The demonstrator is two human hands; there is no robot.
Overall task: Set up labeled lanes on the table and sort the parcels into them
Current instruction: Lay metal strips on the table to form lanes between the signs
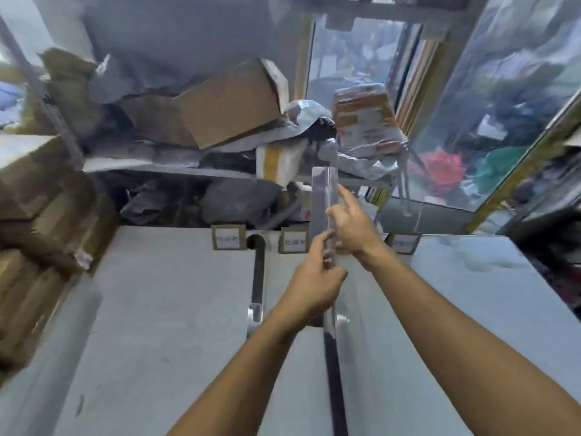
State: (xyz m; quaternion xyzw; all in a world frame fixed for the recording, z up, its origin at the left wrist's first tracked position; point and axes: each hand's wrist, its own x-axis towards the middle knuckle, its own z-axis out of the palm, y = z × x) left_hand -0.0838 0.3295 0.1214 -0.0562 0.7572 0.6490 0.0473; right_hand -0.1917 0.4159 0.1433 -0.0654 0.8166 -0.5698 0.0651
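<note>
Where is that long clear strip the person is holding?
The clear strip is centre-right in the head view, held upright by both hands above the table, between two label cards.

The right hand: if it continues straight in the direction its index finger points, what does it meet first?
Probably the grey parcels on the shelf behind the table; depth is unclear. The right hand already touches the clear divider strip.

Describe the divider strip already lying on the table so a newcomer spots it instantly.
Start at the grey table and find the row of label cards at its far edge. Between the left card and the middle card, a grey strip runs flat toward the person. Unlike the clear strip gripped by both hands, nobody touches it.
</note>
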